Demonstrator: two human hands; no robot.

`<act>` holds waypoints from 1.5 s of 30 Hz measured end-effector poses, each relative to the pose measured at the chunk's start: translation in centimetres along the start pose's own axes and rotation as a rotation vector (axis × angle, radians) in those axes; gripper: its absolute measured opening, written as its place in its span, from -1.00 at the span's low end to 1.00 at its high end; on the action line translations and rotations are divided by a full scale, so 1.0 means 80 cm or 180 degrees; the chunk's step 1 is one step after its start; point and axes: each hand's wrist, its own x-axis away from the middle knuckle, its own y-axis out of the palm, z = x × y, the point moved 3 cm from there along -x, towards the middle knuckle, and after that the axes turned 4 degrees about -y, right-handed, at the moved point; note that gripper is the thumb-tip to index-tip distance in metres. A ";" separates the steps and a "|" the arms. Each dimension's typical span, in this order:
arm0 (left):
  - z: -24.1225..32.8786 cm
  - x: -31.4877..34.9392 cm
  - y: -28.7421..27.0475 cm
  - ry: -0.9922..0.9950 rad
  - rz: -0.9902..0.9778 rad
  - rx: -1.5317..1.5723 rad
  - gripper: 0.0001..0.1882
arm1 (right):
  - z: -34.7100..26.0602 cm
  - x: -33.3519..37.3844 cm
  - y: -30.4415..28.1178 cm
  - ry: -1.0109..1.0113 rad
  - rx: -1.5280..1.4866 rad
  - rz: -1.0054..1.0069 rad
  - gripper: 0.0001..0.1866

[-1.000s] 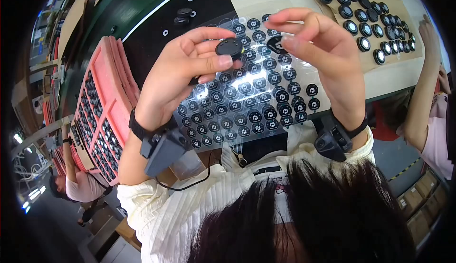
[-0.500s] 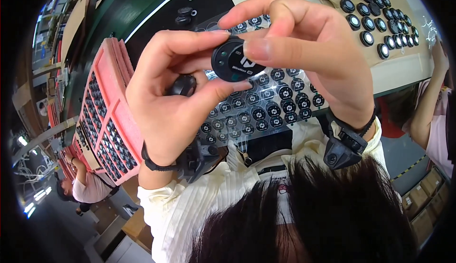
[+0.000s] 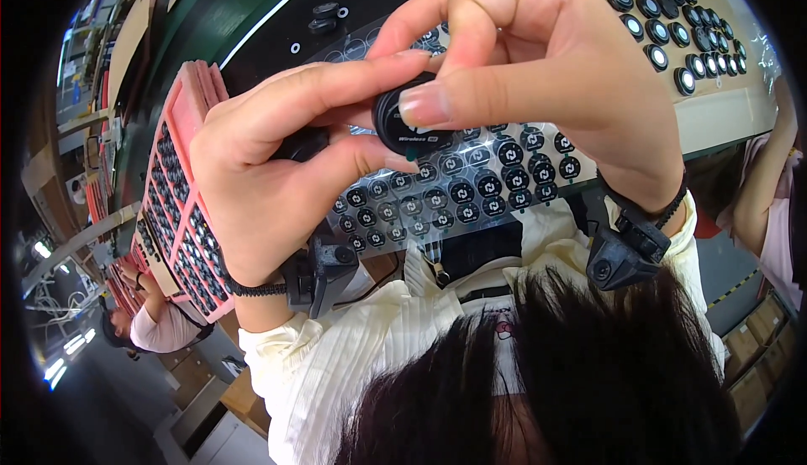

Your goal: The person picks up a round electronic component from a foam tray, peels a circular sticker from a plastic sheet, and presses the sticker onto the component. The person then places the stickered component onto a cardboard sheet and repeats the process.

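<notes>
Near the top middle, a round black puck-like device [image 3: 387, 126] with a printed face is tilted between both hands. My left hand [image 3: 244, 167] grips its rim between thumb and fingers. A second black round piece [image 3: 304, 143] is tucked inside the left palm, mostly hidden. The thumb of my right hand [image 3: 563, 70] presses flat on the printed face, with the fingers curled behind; the thumb covers most of the print. Below the hands lies a clear sheet [image 3: 424, 219] bearing rows of round black stickers with white marks.
A pink foam tray [image 3: 180, 116] filled with small black parts stands at left. Two black pieces [image 3: 324, 18] rest on a black mat. Many black round devices [image 3: 658, 31] sit on cardboard at upper right. Other people [image 3: 164, 326] are at left and right.
The device has tipped, so its side shows more. My right thumb has slid left and down over its face. The left hand has rolled, hiding more of the piece in its palm.
</notes>
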 end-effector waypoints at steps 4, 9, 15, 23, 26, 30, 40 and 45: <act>-0.001 0.001 -0.002 -0.0078 -0.0115 -0.0174 -0.54 | 0.002 0.000 0.001 -0.0118 0.0019 0.0003 -0.82; 0.001 0.000 0.005 -0.0464 0.0175 0.0207 -0.54 | 0.000 0.004 0.004 -0.0108 -0.0165 0.0174 -0.86; -0.010 0.005 0.004 -0.0430 0.0297 0.0423 -0.54 | 0.007 0.006 0.008 -0.0182 -0.0227 0.0317 -0.87; -0.004 0.018 0.005 -0.0172 0.0526 0.0233 -0.56 | 0.011 0.008 0.016 -0.0513 -0.0273 0.0381 -0.85; -0.005 0.024 0.008 -0.0086 0.0684 0.0108 -0.58 | 0.014 0.008 0.020 -0.0656 -0.0199 0.0378 -0.85; -0.012 0.032 0.013 -0.0080 0.0889 0.0231 -0.60 | 0.017 0.010 0.023 -0.0890 -0.0042 0.0361 -0.84; 0.001 0.064 0.002 0.0409 0.0919 -0.0727 -0.56 | 0.013 0.028 0.056 -0.1363 0.1762 0.0481 -0.66; -0.016 0.106 -0.023 -0.0415 0.0146 -0.1688 -0.62 | 0.028 0.032 0.052 -0.1574 0.2215 0.0706 -0.31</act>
